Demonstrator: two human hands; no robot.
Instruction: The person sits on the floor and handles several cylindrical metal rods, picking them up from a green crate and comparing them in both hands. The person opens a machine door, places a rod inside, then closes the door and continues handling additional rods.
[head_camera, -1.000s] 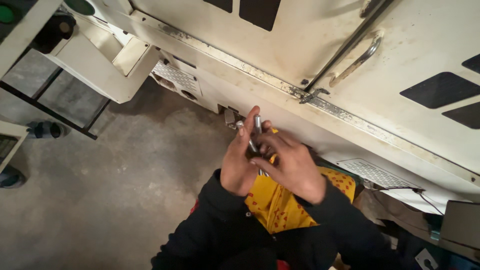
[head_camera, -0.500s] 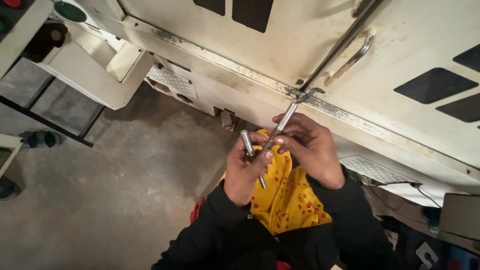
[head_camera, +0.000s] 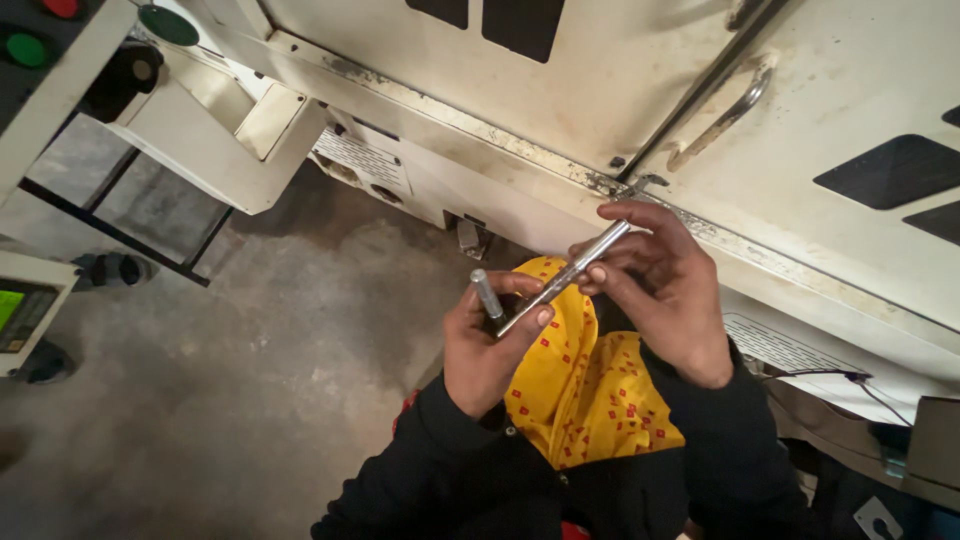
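Observation:
My left hand (head_camera: 487, 345) is closed around a short metal pin (head_camera: 488, 295) that sticks up out of the fist. A long slim metal rod (head_camera: 563, 277) runs slantwise between my hands. My right hand (head_camera: 660, 290) pinches its upper end with the fingertips, and my left thumb and forefinger touch its lower end. Both hands are held in front of my chest, over a yellow cloth with small red marks (head_camera: 585, 385). My sleeves are black.
A cream-white machine housing (head_camera: 560, 90) with a metal handle (head_camera: 718, 120) and black panels fills the top and right. A white shelf bracket (head_camera: 205, 135) juts out at upper left. Grey concrete floor (head_camera: 230, 400) lies below. Another person's shoe (head_camera: 110, 268) shows at far left.
The hands have drawn apart a little and the long rod now lies slanted between them, with its upper end in the right fingertips. The yellow cloth shows more below the hands.

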